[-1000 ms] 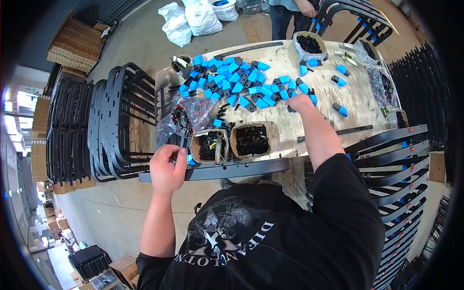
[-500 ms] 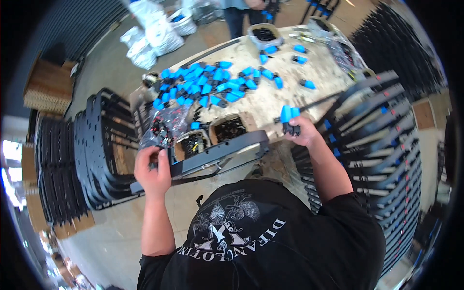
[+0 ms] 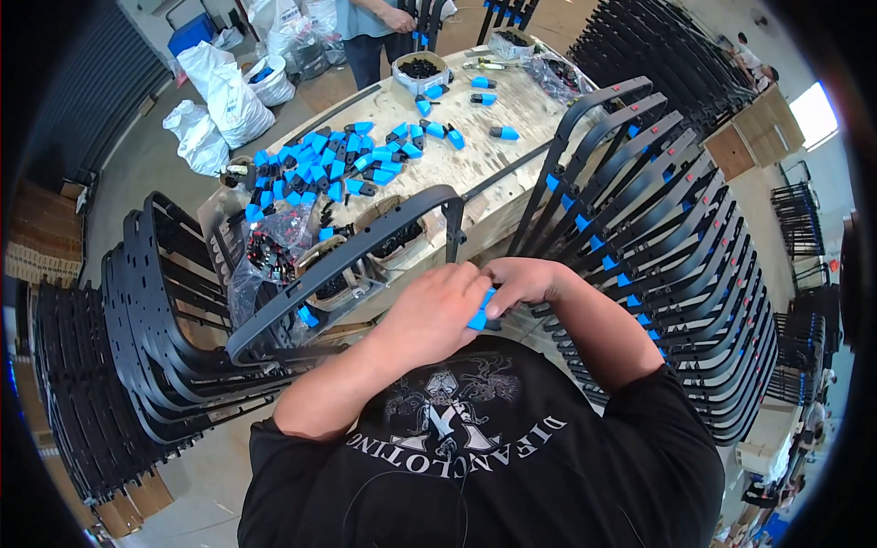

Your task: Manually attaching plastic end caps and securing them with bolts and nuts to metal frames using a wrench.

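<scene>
**Both hands meet at a blue-and-black piece (image 3: 480,314), near the bent end of a black frame (image 3: 352,251)**

At the left, black frames (image 3: 169,283) stand nested together, reaching past the table's near left corner. Beside them a clear plastic bag (image 3: 269,256) of red and black bits lies on the table (image 3: 502,169), and farther back spreads a heap of blue pieces (image 3: 315,169) with black parts.

The frame stands at the near edge, in front of the tubs. Its long axis slants from near left to far right, and its right end bends back toward the person.

The left hand (image 3: 429,310) comes across from the left, knuckles up, its fingers curled over the piece's left side; the fingertips are hidden, so I cannot tell whether they grasp the piece or part of the frame. The piece sits between the hands, on the near side of that bent end, below the left fingers. Its visible blue strip runs from far right to near left, with a dark bit at its near right; covered as it is, which way its tip points is unclear.

The right hand (image 3: 525,281) is pressed in from the right, its thumb against the piece, gripping it. Both hands are equally close.

Farther right, a long row of black frames (image 3: 639,274) leans, blue pieces fitted along it.
</scene>
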Demonstrator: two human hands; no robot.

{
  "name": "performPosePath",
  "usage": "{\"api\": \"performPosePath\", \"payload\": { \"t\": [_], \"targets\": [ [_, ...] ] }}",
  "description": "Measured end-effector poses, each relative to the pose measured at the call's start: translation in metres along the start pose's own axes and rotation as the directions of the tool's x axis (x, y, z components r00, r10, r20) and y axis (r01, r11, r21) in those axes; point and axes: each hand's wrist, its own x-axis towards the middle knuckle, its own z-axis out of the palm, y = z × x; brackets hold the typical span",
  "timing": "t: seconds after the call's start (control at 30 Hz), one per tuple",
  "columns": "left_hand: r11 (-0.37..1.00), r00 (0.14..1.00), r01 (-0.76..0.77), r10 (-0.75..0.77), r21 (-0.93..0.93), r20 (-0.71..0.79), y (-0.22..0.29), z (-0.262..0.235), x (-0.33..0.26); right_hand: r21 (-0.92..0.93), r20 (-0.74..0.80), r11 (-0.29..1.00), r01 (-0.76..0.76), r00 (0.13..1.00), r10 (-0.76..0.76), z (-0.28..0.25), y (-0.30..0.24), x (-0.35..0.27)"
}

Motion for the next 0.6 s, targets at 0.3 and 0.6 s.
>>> {"api": "performPosePath", "payload": {
  "t": [0.3, 0.6],
  "targets": [
    [0.626, 0.682, 0.611, -0.727, -0.485, -0.079, -0.025, 0.061, -0.058, -0.015, -0.503, 0.993, 0.116, 0.857, -0.108, 0.065, 0.023, 0.037],
    [0.419, 0.612, 0.628, -0.787, -0.656, 0.083, -0.045, 0.093, -0.065, -0.185, -0.392, 0.982, 0.026, 0.915, -0.098, 0.041, 0.009, 0.054]
  ]
}}
